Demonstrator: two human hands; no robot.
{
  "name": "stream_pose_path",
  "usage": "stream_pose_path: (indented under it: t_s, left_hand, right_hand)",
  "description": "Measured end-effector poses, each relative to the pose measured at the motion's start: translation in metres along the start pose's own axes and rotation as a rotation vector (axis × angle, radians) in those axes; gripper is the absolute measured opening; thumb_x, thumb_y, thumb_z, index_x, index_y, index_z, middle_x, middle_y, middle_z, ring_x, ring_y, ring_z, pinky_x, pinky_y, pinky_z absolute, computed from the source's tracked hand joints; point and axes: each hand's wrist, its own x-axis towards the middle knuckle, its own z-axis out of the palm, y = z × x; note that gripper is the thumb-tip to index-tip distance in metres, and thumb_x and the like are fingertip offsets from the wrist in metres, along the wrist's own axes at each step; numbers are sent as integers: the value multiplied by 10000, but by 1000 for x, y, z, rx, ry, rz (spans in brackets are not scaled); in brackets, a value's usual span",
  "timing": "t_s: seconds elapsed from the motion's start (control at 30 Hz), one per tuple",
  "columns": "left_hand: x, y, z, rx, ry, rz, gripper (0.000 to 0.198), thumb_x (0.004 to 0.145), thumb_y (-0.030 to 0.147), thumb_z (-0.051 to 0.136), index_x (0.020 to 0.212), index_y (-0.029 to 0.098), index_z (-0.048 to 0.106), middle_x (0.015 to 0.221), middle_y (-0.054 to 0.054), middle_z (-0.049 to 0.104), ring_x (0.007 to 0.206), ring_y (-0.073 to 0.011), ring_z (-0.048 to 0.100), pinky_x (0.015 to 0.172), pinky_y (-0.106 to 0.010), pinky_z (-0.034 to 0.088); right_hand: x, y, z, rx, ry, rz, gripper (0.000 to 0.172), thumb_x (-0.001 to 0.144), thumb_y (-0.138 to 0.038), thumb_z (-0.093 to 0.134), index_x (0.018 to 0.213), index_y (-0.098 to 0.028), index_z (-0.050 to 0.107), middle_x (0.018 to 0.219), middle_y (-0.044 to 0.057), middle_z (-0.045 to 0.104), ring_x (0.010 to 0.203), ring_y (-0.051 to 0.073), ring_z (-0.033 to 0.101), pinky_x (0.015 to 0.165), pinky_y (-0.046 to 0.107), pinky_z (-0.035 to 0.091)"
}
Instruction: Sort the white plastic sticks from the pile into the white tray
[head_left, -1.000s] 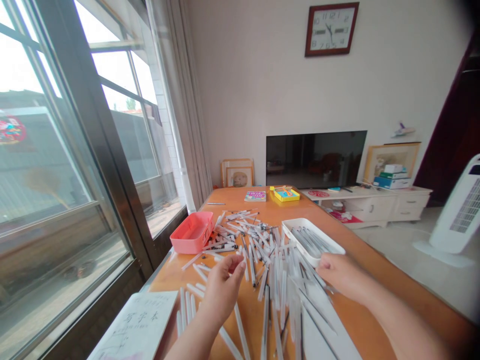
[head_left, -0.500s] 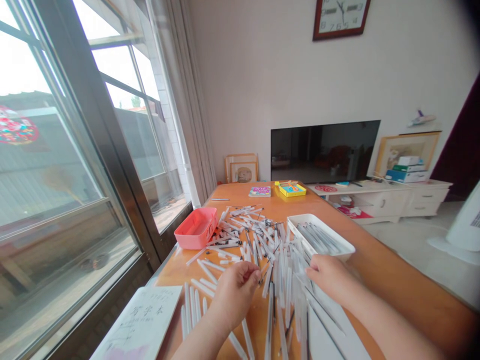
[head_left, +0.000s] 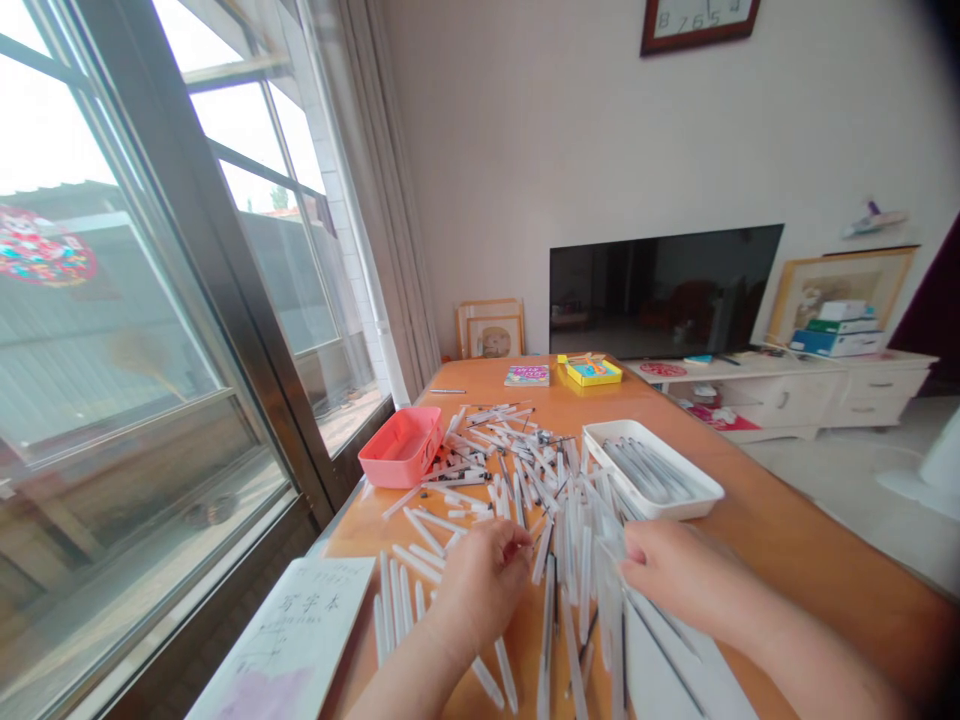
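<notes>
pens (head_left: 525,480), too many to count, lie strewn across the table (head_left: 787,540). left hand (head_left: 484,590) sits among them, fingers bunched narrow; i cannot tell if it grips one. right hand (head_left: 675,580) rests half-curled on the pile, its grip hidden too. two trays flank the pens: pink tray (head_left: 401,450) and white tray (head_left: 652,480), the white one holding pens. one notebook (head_left: 292,640) lies nearest.

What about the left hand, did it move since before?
Yes. The left hand slid a little to the right, away from the pink tray, down onto the pens.
</notes>
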Motion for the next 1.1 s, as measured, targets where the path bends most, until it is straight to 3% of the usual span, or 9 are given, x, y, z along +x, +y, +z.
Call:
stream_pose_path:
  t_s: [0.17, 0.37, 0.5, 0.63, 0.83, 1.1]
  left_hand:
    - [-5, 9, 2, 41, -39, 0, 242, 746, 141, 508, 857, 231, 704, 784, -9, 665, 744, -170, 588, 664, -254, 399]
    - [-15, 18, 4, 45, -115, 129, 303, 674, 75, 505, 861, 238, 679, 843, -10, 645, 813, -173, 581, 706, -257, 418]
    - [-21, 27, 13, 66, -165, 165, 258, 717, 107, 547, 881, 255, 681, 902, -18, 641, 893, -195, 578, 763, -283, 433]
    - [-19, 37, 26, 151, -82, 195, 162, 821, 278, 599, 944, 290, 704, 1028, -41, 630, 1017, -250, 541, 859, -351, 425]
    - [-9, 44, 41, 274, -25, 105, 158, 827, 371, 607, 924, 296, 707, 1044, -35, 623, 1040, -258, 528, 886, -368, 411]
    - [10, 50, 52, 414, -65, -36, 191, 773, 375, 618, 875, 247, 717, 1035, -72, 664, 1045, -288, 564, 881, -390, 415]
  right_hand:
    - [3, 0, 14, -52, -39, 12, 147, 731, -265, 615, 603, -228, 555, 604, 19, 643, 564, 176, 493, 525, 292, 201]
    - [6, -1, 15, 24, -13, 9, 130, 725, -219, 580, 600, -221, 542, 568, 2, 600, 550, 159, 474, 523, 284, 184]
    - [10, 9, 15, 290, 42, 9, 149, 737, -240, 576, 604, -209, 517, 535, -25, 556, 552, 137, 471, 517, 260, 213]
    - [19, 11, 19, 598, 125, 21, 173, 767, -280, 558, 619, -208, 506, 524, -40, 532, 555, 130, 483, 515, 238, 286]
    - [22, -10, 19, 988, 97, 146, 153, 821, -371, 525, 781, -224, 527, 635, -22, 631, 582, 157, 611, 470, 226, 379]
    - [30, -8, 27, 1123, 247, 168, 220, 816, -450, 555, 816, -230, 544, 728, 14, 695, 673, 192, 660, 501, 243, 460]
